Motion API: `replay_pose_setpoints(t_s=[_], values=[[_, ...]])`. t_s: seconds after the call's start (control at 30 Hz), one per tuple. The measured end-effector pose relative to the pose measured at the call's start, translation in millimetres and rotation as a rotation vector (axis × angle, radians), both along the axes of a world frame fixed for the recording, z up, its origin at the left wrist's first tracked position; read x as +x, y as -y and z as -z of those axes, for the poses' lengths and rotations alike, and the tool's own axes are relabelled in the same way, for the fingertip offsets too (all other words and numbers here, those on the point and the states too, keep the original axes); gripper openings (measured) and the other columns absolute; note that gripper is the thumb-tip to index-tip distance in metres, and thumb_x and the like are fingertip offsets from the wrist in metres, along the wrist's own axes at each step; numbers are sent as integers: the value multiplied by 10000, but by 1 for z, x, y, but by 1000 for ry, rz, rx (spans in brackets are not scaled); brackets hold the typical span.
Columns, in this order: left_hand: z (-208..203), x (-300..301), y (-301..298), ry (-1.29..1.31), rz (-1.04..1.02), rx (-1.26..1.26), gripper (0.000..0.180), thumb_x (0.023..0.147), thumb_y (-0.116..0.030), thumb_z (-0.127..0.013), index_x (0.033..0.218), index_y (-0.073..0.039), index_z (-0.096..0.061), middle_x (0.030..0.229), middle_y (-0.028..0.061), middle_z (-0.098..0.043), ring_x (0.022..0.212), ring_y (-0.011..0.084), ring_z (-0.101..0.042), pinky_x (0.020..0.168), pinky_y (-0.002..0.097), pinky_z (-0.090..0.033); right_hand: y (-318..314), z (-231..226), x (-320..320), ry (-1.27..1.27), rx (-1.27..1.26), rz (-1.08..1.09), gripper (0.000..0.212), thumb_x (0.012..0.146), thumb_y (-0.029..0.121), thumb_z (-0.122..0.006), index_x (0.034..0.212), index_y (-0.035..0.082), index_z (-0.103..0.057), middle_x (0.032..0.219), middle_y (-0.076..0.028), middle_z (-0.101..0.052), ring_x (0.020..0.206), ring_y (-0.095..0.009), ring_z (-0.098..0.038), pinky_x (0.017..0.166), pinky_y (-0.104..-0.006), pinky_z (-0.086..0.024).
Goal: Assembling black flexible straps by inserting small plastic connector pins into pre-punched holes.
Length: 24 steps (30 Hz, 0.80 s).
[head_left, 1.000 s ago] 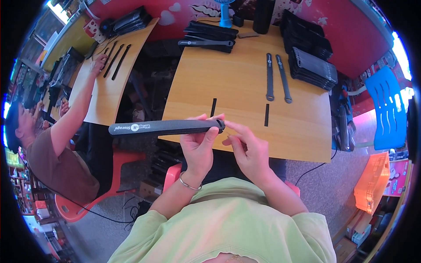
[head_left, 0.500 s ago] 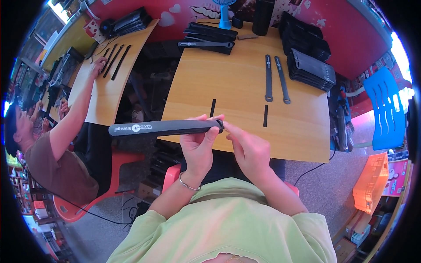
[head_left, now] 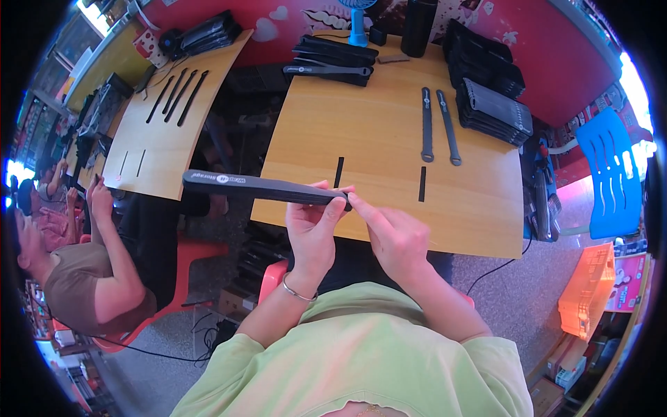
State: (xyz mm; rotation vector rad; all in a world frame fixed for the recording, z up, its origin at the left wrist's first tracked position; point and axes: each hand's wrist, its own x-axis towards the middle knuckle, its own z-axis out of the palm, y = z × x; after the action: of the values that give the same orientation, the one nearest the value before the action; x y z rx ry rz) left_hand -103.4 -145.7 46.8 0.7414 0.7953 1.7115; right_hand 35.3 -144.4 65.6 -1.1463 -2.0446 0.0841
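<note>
My left hand (head_left: 313, 233) is closed around the right end of a long black strap (head_left: 260, 186) with pale lettering. The strap juts out to the left past the table edge. It looks thick, but I cannot tell whether it is one strap or several stacked. My right hand (head_left: 399, 233) has its index finger on the strap's right end beside my left thumb. Its other fingers are curled. Two more straps (head_left: 426, 125) lie lengthwise on the right of the wooden table (head_left: 375, 125).
Two dark slots or strips (head_left: 422, 184) mark the table's near part. Stacks of black straps (head_left: 330, 59) and black packs (head_left: 493, 111) stand at the back, near a blue fan (head_left: 358, 31) and a black bottle (head_left: 419, 28). A co-worker (head_left: 94, 278) sits at the left table (head_left: 160, 156).
The strap's left end has swung up a little, and my right index finger has straightened against its right end. The co-worker's arm has drawn back from the straps on the left table.
</note>
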Motion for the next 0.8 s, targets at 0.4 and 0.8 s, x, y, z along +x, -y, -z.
replay_pose_setpoints(t_s=[0.4,0.8], values=[[0,5,2,-219,-110,175,329,857,23,-615,1144,-16,-461,1000,125,-618,1035,246,-606,868,298,-483,5,-12,-16,-1098,-1031,-261,284,911,35,-523,1174,125,-582,756,-38,-682,565,-12,-516,493,-192,-377],[-1,-4,2,-417,-160,293,320,866,33,-587,1144,-32,-439,1090,186,-579,1063,272,-588,872,324,-487,4,-3,-29,-1026,-899,-287,290,948,41,-467,1226,85,-534,742,-39,-654,492,2,-384,465,-151,-310]])
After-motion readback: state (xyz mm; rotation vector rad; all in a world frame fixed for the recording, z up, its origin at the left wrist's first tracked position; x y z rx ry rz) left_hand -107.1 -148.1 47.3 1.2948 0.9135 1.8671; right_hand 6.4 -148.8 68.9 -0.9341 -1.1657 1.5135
